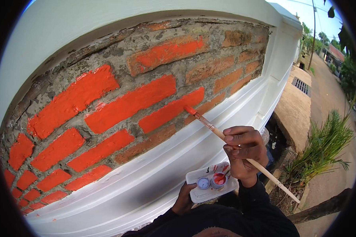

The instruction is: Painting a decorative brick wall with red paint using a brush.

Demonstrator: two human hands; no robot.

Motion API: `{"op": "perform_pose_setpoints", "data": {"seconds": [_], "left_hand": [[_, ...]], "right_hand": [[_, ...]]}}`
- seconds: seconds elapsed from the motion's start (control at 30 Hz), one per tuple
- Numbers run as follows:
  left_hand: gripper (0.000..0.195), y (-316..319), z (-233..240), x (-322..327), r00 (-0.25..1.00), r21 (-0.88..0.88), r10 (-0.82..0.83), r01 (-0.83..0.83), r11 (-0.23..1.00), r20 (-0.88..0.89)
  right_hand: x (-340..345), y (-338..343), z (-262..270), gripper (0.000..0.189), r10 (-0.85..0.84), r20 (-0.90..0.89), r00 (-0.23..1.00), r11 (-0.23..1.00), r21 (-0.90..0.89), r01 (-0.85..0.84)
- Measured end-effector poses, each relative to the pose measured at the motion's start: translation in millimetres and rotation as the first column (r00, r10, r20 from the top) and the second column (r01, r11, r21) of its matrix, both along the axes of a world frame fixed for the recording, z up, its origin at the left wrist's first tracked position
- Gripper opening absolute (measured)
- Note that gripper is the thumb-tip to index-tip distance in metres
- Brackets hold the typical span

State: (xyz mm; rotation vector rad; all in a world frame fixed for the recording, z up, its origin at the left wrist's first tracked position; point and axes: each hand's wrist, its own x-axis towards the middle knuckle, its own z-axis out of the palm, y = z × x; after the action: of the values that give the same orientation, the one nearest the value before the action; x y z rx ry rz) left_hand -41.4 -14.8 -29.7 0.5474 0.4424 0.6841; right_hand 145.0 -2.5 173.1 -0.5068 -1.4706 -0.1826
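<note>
A long-handled paintbrush (213, 129) is pinched in my right hand (246, 151). Its red-loaded bristles touch a brick (171, 110) that is coated in wet-looking red-orange paint. My left hand (184, 198) grips the left edge of a shallow white tray (201, 198), held low before my body. On the tray stand a small open pot of red paint (219, 179) and a second small round container or lid (203, 182), pale bluish inside. Red and dark smears mark the tray's far side. Bricks to the left are painted; one upper brick (169, 53) is only partly covered.
Rough grey mortar (154, 38) separates the bricks. A white moulded ledge (142, 189) runs below the panel, and a white frame (136, 9) curves above. On the right are a leafy plant (320, 142), a drain grate (301, 86), a dark wooden pole (323, 207) and a dirt road (329, 86).
</note>
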Motion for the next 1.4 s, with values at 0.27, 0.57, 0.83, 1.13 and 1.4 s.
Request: {"op": "perform_pose_setpoints", "data": {"seconds": [0.27,0.57,0.83,1.13,1.4], "left_hand": [[0.064,1.2,3.0,0.9,1.0,0.004,0.015,-0.015,1.0,-0.012],[0.063,-0.6,7.7,-0.1,0.999,0.01,0.017,-0.017,1.0,-0.035],[0.065,-3.7,3.2,-3.6,0.998,0.003,0.033,-0.033,0.999,-0.052],[0.067,-3.3,17.6,-0.2,0.999,0.008,0.027,-0.026,1.0,-0.02],[0.064,-0.6,1.9,-0.5,0.999,0.014,0.027,-0.026,1.0,-0.025]], "right_hand": [[7.6,1.1,-4.5,0.022,0.006,0.012,1.0,1.0,0.01,-0.006],[11.1,3.4,-3.2,0.022,-0.024,0.061,0.998,1.0,0.013,0.023],[13.7,4.8,-10.2,0.023,-0.147,-0.031,0.989,0.988,0.033,0.148],[-22.5,-7.9,-4.1,0.03,0.118,0.099,0.988,0.992,-0.051,-0.113],[-8.3,0.3,-8.1,0.027,0.042,-0.018,0.999,0.998,0.048,-0.041]]}}
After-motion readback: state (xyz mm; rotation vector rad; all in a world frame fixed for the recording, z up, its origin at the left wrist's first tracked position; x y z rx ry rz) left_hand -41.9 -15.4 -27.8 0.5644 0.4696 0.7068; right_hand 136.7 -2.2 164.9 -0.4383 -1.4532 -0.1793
